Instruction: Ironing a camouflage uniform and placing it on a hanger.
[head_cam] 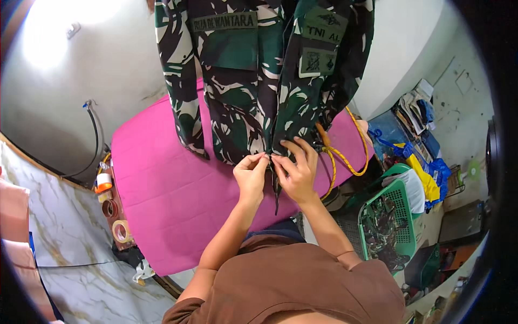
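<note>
A camouflage jacket (234, 93) with patches that bear writing hangs over a padded board under pink cloth (174, 202). At the bottom of its front opening, my left hand (251, 174) pinches the hem edge between thumb and forefinger. Close beside it, my right hand (297, 172) pinches the other side of the opening, its remaining fingers spread over the fabric. The fingertips hide exactly what lies between them. A dark cord (277, 202) dangles below them over the pink cloth.
Right of the jacket lies an object with an orange-brown handle (322, 133) and a yellow cord (344, 156). Tape rolls (121, 231) line the left edge. A green basket (408, 239) holding camouflage cloth stands at right, near blue and yellow bags (423, 178).
</note>
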